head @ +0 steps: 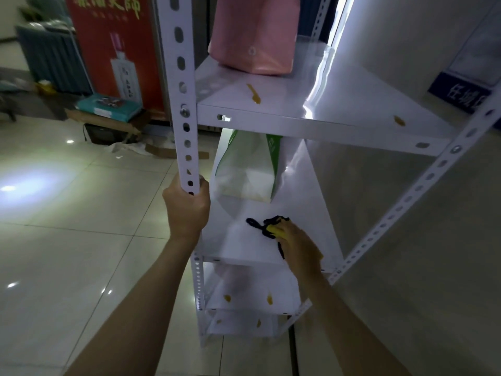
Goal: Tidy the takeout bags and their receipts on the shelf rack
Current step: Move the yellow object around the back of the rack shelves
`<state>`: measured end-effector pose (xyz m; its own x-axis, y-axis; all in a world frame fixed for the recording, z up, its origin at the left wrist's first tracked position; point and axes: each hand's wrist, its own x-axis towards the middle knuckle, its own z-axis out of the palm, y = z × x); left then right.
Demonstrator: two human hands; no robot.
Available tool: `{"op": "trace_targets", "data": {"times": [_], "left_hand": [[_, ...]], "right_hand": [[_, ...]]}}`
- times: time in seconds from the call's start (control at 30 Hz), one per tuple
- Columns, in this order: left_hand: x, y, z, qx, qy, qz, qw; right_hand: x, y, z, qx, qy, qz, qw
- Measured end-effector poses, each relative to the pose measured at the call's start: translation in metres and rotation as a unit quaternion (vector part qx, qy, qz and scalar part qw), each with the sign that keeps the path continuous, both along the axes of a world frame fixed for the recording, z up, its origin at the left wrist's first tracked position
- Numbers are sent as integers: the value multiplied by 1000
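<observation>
- The left hand has its grip clamped around the front upright of the white perforated metal shelf rack, steadying it.
- The right hand presses a yellow cloth with black trim onto the middle shelf; its grip is curled over the cloth.
- The step in hand looks like wiping that shelf. The next move probably calls for reaching the orange-brown sauce stains elsewhere.
- Two takeout bags: one pink paper bag on the upper shelf, one white plastic bag with green edges at the back of the middle shelf.
- About six stains show: two on the upper shelf, the rest on lower shelves.
- No receipts are visible.
</observation>
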<state>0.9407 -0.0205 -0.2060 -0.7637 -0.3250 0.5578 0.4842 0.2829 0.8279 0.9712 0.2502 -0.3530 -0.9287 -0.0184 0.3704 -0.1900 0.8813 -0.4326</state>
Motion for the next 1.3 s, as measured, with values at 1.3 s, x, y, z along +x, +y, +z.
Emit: {"op": "trace_targets", "data": {"times": [1.3], "left_hand": [[20,-11,24,26,-109,-87,990]], "right_hand": [[87,-114,73,-159,-49,-5,986]]}}
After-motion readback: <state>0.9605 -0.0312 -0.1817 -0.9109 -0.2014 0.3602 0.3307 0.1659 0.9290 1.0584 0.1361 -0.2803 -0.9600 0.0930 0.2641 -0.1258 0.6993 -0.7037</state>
